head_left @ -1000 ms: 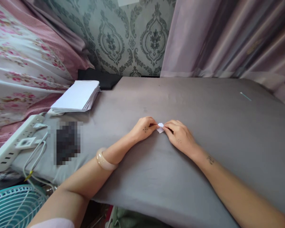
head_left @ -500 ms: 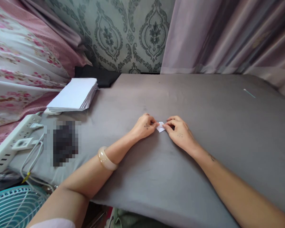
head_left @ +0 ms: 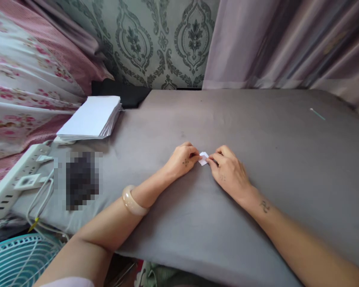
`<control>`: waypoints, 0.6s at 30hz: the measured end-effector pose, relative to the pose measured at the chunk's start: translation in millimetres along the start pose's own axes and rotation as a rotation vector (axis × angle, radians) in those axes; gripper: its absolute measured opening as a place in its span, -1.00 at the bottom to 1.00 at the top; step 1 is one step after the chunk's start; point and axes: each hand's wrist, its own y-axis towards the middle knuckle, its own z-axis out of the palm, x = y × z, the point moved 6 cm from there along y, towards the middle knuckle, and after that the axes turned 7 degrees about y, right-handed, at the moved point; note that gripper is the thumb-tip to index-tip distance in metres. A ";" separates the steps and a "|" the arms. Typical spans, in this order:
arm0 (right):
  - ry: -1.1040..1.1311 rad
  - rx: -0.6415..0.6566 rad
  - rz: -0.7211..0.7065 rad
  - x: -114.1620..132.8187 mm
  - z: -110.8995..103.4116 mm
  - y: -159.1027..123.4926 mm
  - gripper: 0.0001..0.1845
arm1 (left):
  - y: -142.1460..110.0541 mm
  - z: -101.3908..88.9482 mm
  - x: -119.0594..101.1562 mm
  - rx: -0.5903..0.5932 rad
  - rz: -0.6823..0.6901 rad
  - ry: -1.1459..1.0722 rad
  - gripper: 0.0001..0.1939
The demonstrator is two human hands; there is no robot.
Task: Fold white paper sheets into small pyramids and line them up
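A small folded piece of white paper (head_left: 203, 158) is held between my hands, just over the middle of the grey-covered table (head_left: 179, 223). My left hand (head_left: 183, 159) pinches its left edge between thumb and fingers. On the opposite edge, the thumb and index finger of my right hand (head_left: 228, 169) are closed on it. The fingertips hide the paper's side corners, and its exact folds are too small to make out. A pale bangle (head_left: 133, 200) circles my left forearm.
A stack of white paper (head_left: 91, 116) lies at the back left, beside a black cloth-like item (head_left: 122, 93). White power strips with cables (head_left: 20, 181) run along the left edge, above a teal fan (head_left: 20, 259). A cotton swab (head_left: 317, 114) lies far right.
My right hand has rolled slightly, showing more of the wrist, and its fingers have drawn in closer to the paper. The left hand keeps its pinch. The whole view has shifted slightly.
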 end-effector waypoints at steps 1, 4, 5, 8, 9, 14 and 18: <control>0.018 0.010 0.026 -1.2 -0.3 -0.2 -0.76 | 0.1 0.6 -0.4 -0.001 -0.006 0.015 -0.88; 0.110 0.032 0.074 -5.9 0.4 1.9 -0.74 | 0.7 2.1 -1.3 -0.003 -0.027 0.043 -0.87; 0.136 0.038 0.082 -7.6 1.3 3.5 -0.74 | 0.8 2.4 -1.5 -0.004 -0.033 0.046 -0.87; 0.182 0.062 0.132 -13.7 6.0 9.3 -0.76 | 1.1 2.6 -1.2 -0.002 -0.047 0.049 -0.86; 0.187 0.071 0.161 -16.0 7.7 11.1 -0.77 | 1.2 2.6 -0.8 0.001 -0.051 0.049 -0.85; 0.219 0.144 0.302 -22.8 13.2 16.3 -0.76 | 2.5 5.2 1.5 0.062 -0.064 0.068 -0.80; 0.211 0.208 0.361 -22.6 11.5 18.8 -0.74 | 4.0 7.2 2.3 0.099 -0.099 0.140 -0.77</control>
